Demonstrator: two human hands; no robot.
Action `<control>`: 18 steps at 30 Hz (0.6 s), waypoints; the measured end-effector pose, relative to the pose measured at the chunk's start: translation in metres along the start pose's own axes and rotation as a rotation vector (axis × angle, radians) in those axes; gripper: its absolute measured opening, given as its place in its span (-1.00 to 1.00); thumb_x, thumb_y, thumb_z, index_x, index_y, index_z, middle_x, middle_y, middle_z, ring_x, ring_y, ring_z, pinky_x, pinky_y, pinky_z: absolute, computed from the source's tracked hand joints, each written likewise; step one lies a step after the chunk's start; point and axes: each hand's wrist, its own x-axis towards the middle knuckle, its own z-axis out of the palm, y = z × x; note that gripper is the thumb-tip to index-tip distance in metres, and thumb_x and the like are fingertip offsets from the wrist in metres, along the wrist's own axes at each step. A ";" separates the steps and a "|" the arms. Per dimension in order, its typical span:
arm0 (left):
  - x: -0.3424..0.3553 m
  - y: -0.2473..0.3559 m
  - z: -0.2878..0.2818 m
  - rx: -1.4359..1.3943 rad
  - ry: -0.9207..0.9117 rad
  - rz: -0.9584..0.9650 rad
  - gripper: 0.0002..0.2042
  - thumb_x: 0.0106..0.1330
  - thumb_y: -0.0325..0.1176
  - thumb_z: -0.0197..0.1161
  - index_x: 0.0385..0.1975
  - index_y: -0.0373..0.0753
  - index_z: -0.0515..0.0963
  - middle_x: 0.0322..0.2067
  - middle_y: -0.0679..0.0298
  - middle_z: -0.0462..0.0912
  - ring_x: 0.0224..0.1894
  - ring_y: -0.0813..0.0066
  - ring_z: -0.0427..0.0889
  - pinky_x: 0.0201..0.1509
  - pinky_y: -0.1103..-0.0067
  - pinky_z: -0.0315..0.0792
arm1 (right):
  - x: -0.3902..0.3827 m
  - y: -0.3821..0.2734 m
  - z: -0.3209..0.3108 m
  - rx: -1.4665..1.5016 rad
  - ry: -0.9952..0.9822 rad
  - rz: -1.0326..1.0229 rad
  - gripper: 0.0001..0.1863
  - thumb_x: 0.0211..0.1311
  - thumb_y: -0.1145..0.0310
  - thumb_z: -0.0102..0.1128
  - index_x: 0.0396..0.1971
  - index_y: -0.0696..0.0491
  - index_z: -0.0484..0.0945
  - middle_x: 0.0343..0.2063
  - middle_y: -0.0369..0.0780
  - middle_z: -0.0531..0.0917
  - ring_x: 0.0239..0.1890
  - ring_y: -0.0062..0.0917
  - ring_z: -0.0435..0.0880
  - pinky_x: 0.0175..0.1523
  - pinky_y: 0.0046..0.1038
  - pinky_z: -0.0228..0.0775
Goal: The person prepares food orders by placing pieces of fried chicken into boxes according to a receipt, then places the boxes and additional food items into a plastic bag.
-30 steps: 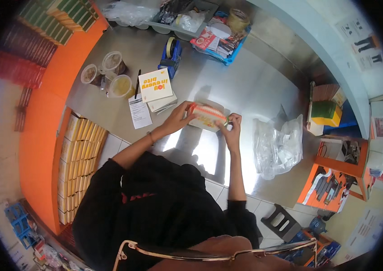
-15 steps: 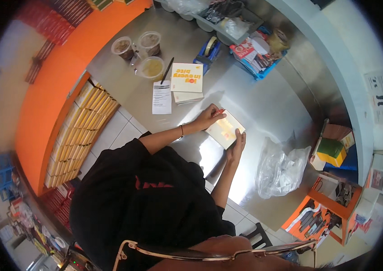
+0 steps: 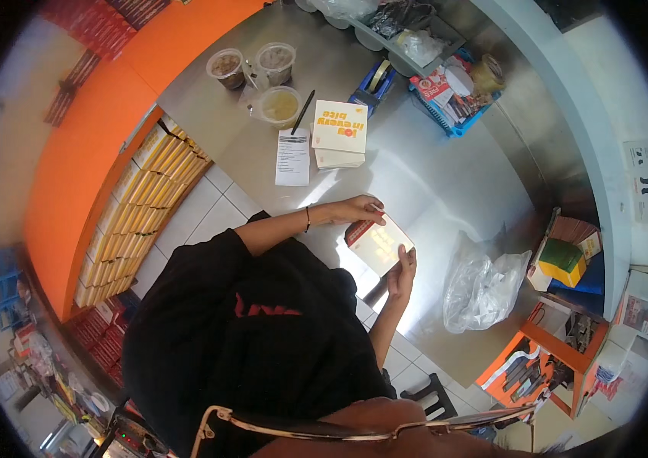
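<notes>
A small white cardboard box (image 3: 385,246) with yellow print and a red side is held in front of me above the metal counter. My left hand (image 3: 360,209), with a dark band at the wrist, grips its upper left edge, thumb on top. My right hand (image 3: 402,273) is closed around its right corner, thumb on the top face. Farther off lie similar white boxes (image 3: 340,126) in a stack. Left of the stack are a paper receipt (image 3: 292,162) and a black pen (image 3: 303,111).
Lidded plastic cups (image 3: 278,105) stand at the far left of the counter (image 3: 431,179). A blue tape dispenser (image 3: 373,90) and a blue basket (image 3: 457,126) sit toward the back. On the right lie clear plastic bags (image 3: 484,286). Flat boxes fill an orange shelf (image 3: 102,164) at left.
The box has tilted, and its red side shows more now. My left hand's fingers have shifted along its edge. The counter's things appear slightly farther right as the view has turned.
</notes>
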 end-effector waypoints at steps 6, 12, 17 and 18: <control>-0.010 0.001 0.008 -0.335 0.175 -0.148 -0.50 0.12 -0.32 0.31 -0.04 -0.41 0.25 -0.21 0.00 0.45 -0.32 0.40 0.54 -0.28 0.53 0.48 | -0.006 0.009 0.001 -0.063 0.153 -0.019 -0.48 0.18 0.36 0.18 0.08 0.16 0.19 -0.11 -0.09 0.46 -0.08 -0.44 0.50 0.02 -0.40 0.39; -0.033 0.004 0.015 0.971 0.494 0.507 -0.66 0.23 -0.20 0.15 -0.07 -0.19 0.36 -0.05 0.06 0.43 0.02 0.21 0.45 0.04 0.34 0.37 | -0.025 -0.001 0.050 -0.784 0.311 -0.252 -0.30 0.20 0.31 0.15 0.26 0.11 0.02 0.04 -0.02 0.35 0.08 -0.28 0.37 0.14 -0.29 0.25; -0.031 0.010 0.026 1.362 0.156 0.657 -0.60 0.20 -0.27 0.07 0.08 -0.12 0.37 0.18 0.31 0.31 0.25 0.28 0.21 0.30 0.27 0.08 | -0.022 0.035 0.061 -1.755 0.343 -0.537 -0.52 0.37 0.15 -0.27 0.21 0.02 0.24 0.26 -0.08 0.18 0.32 -0.09 0.02 0.32 -0.10 -0.13; -0.033 0.011 0.023 1.426 0.213 0.662 -0.61 0.24 -0.28 0.04 0.09 -0.13 0.37 0.19 0.32 0.29 0.28 0.28 0.17 0.33 0.31 0.02 | -0.014 0.037 0.066 -1.753 0.341 -0.594 -0.53 0.37 0.17 -0.26 0.21 0.05 0.25 0.25 -0.07 0.20 0.31 -0.07 0.03 0.32 -0.14 -0.10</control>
